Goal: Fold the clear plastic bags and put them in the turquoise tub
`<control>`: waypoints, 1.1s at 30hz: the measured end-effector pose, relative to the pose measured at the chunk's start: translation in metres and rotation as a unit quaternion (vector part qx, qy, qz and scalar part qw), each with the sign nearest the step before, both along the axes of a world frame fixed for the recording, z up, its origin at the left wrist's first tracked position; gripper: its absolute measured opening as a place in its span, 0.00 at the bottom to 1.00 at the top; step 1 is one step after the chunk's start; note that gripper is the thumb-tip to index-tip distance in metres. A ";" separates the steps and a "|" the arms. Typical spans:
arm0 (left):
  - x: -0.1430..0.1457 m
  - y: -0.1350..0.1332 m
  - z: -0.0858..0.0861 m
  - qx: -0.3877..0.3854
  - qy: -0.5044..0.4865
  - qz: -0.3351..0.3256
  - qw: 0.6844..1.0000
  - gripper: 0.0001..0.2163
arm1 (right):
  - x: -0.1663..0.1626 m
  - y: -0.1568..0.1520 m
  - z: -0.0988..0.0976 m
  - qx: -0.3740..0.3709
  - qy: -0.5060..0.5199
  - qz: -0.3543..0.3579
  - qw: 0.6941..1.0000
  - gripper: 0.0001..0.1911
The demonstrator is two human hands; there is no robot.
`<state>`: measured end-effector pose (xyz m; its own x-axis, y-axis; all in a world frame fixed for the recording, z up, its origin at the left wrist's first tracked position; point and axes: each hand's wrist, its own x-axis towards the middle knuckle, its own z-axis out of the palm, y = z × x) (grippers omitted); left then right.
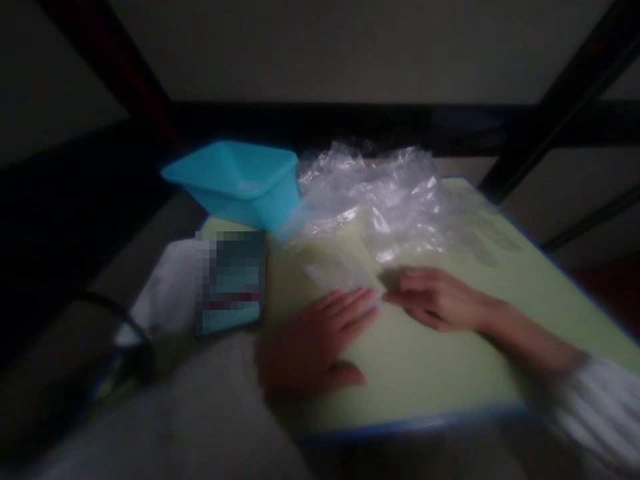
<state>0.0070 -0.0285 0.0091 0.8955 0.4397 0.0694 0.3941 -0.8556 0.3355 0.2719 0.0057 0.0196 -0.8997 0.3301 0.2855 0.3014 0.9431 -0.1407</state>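
Observation:
My left hand (315, 340) lies flat on the pale green table (450, 360), fingers stretched out and together, its fingertips on the near end of a small clear plastic bag (340, 275). My right hand (435, 297) comes in from the right, fingers curled, its fingertips pinched at the same bag's near right corner. The frame is dim and blurred, so the bag's edges are hard to make out.
A turquoise plastic tub (240, 181) stands tilted at the table's far left. A crumpled heap of clear plastic bags (380, 193) lies behind the hands. A dark flat device (231, 283) rests on white cloth (167, 293) at left. Dark frame bars cross behind.

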 end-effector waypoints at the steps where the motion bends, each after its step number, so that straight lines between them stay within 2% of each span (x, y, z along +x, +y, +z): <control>1: 0.000 0.000 0.000 0.002 -0.001 0.000 1.000 0.37 | 0.000 0.000 0.000 -0.002 -0.006 0.001 1.000 0.18; 11: 0.000 0.002 0.002 0.021 0.005 0.005 1.000 0.37 | -0.001 -0.001 0.001 -0.013 -0.015 -0.014 1.000 0.16; 21: -0.011 0.021 -0.002 0.056 0.073 0.146 0.985 0.30 | 0.001 0.000 0.000 -0.021 -0.023 -0.017 0.999 0.16; 27: -0.012 0.026 -0.006 0.079 0.065 0.249 0.963 0.27 | 0.001 0.000 0.000 -0.043 -0.023 -0.024 0.999 0.16; 33: -0.012 0.025 -0.010 0.105 0.055 0.285 0.951 0.28 | 0.001 -0.001 0.000 -0.056 -0.017 -0.026 0.998 0.15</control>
<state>-0.0051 -0.0031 -0.0006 0.5219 0.8433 0.1287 0.8374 -0.5352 0.1110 0.2728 0.0050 0.0200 -0.8892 0.4053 0.2125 0.3564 0.9046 -0.2337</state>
